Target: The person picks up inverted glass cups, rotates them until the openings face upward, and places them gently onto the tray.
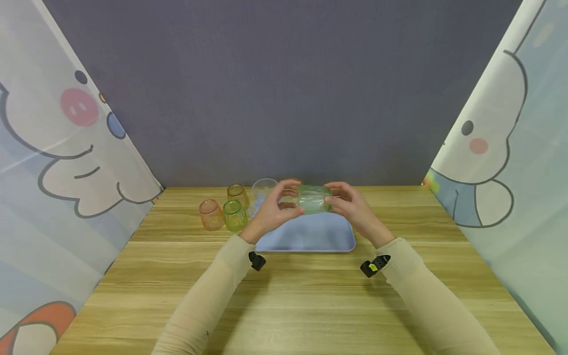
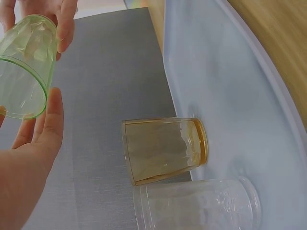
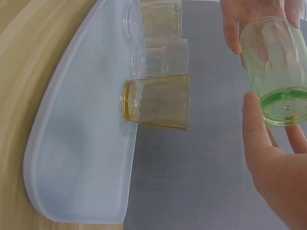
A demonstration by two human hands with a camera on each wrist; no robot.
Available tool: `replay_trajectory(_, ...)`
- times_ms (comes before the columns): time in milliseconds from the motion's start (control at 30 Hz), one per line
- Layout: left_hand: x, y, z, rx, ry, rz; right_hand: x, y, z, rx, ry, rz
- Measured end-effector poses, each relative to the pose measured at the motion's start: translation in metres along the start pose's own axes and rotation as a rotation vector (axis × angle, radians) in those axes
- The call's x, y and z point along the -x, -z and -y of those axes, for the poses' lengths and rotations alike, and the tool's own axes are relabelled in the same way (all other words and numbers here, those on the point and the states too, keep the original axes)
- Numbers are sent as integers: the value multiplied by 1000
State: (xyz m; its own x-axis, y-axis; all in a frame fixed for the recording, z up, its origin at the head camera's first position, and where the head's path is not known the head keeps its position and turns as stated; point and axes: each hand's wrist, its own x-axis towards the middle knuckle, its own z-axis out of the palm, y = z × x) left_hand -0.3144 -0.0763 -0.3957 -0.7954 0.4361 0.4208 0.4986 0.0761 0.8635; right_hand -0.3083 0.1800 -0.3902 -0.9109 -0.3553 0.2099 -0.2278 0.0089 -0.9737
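We see a person's left hand (image 1: 276,206) and right hand (image 1: 353,206) grasping one pale green glass (image 1: 314,199) between them, raised above a light blue tray (image 1: 306,235) on a wooden worktop (image 1: 310,310). The glass lies on its side in the air. Our left hand pinches it near the rim, fingers on the far side and thumb on the near side, with a gap showing between palm and glass. Our right hand grips the opposite end, by the thick green base, its thumb and fingers parted by roughly the glass's own breadth. Both forearms, in a cream left sleeve (image 1: 208,296) and a cream right sleeve (image 1: 432,296), reach forward from the lower edge of the head view and slant inward, so the hands face each other. Below, an amber glass (image 2: 160,151) and a clear glass (image 2: 196,203) stand upright side by side on the tray. On the worktop left of the tray, we find a pink tumbler (image 1: 211,215), a yellow-green tumbler (image 1: 234,217) and a brown tumbler (image 1: 238,195) grouped together
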Motion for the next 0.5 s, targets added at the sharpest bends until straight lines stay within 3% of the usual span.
replay_trajectory(500,1,2,-4,-93,25,-14,1,6,-4,41,-41,49)
